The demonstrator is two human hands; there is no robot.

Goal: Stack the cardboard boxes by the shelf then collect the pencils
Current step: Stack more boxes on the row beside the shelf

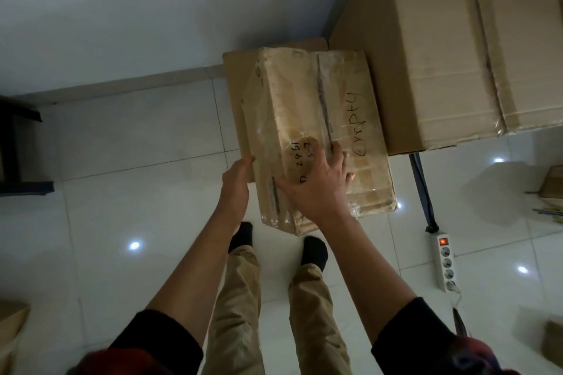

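Note:
A taped cardboard box [316, 106] with handwriting on its top sits on a lower cardboard box [236, 94] by the wall. My left hand [236, 186] presses flat against the taped box's left side near its front corner. My right hand [316, 183] lies palm down on its top, fingers spread. Neither hand is closed around anything. A few pencils [548, 211] lie on the floor at the far right edge, partly cut off.
A large cardboard box [451, 49] stands right of the stack. A white power strip [445, 262] with a lit red switch lies on the tiled floor at right. Dark furniture [15, 146] stands at left. More cardboard shows at the bottom left [12, 332] and right edge [553, 183].

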